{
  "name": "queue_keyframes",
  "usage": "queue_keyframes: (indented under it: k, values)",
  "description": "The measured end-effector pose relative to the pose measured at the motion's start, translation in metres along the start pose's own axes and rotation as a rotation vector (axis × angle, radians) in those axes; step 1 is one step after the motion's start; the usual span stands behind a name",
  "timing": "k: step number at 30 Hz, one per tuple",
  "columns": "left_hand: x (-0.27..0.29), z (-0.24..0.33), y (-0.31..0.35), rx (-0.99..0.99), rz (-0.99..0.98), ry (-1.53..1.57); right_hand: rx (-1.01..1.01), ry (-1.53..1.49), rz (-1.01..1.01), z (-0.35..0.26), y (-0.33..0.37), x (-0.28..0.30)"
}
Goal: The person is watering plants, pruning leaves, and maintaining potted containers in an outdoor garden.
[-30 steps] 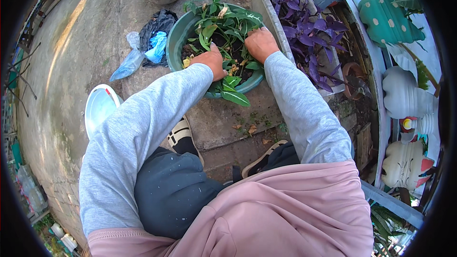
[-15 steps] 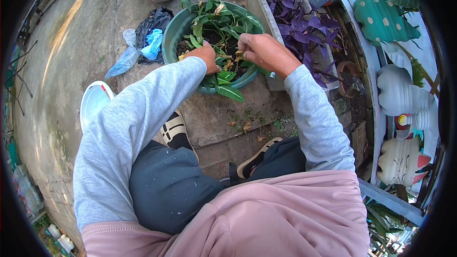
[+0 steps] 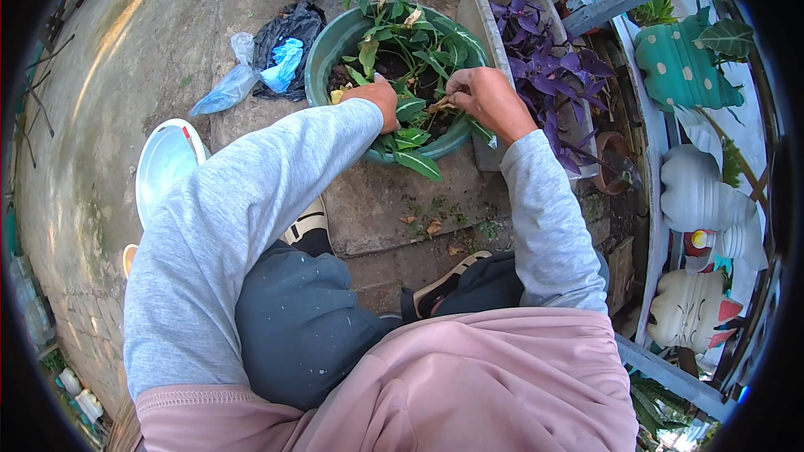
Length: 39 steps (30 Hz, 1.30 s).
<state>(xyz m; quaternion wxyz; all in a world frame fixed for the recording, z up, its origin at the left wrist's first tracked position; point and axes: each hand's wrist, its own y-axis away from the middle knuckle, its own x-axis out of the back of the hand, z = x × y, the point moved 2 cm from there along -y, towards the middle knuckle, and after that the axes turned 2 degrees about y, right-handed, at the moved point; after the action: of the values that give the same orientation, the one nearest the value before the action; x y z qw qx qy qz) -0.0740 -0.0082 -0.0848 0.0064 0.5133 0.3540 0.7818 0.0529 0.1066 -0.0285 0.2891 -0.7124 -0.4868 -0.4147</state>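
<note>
A round green pot holds dark soil and a leafy green plant with pale-veined leaves, some of them yellowed or brown. Over the pot's near left part, my left hand is bent down among the stems. Its fingers look curled, but the leaves and the hand itself hide what they grip. From the right, my right hand reaches over the rim with thumb and forefinger pinched on a dry brownish leaf. A withered pale leaf hangs at the plant's far side.
A long grey planter of purple-leaved plants stands close on the right. Left of the pot lie a black plastic bag and blue plastic. A white basin sits beside my left arm. Bottle planters line the right side.
The whole view has shifted a little, so the pot sits slightly further right. Both hands stay in the plant; the right fingers remain pinched at the dry leaf.
</note>
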Motion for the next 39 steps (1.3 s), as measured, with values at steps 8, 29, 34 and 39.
queue_keyframes:
  k: [8,29,34,39]
  values:
    - [-0.003,-0.003,-0.001,-0.025,0.026,0.0,-0.219,-0.098,0.146,0.0,0.002,0.05]
    - [-0.005,-0.006,0.003,-0.028,0.002,-0.075,-0.113,0.165,-0.144,0.02,-0.039,-0.018]
    - [-0.006,-0.004,0.001,-0.012,-0.016,-0.096,-0.066,0.199,-0.124,0.014,-0.037,-0.029]
    - [-0.005,-0.004,0.004,-0.004,-0.023,-0.086,-0.118,0.414,-0.237,0.011,-0.031,-0.059]
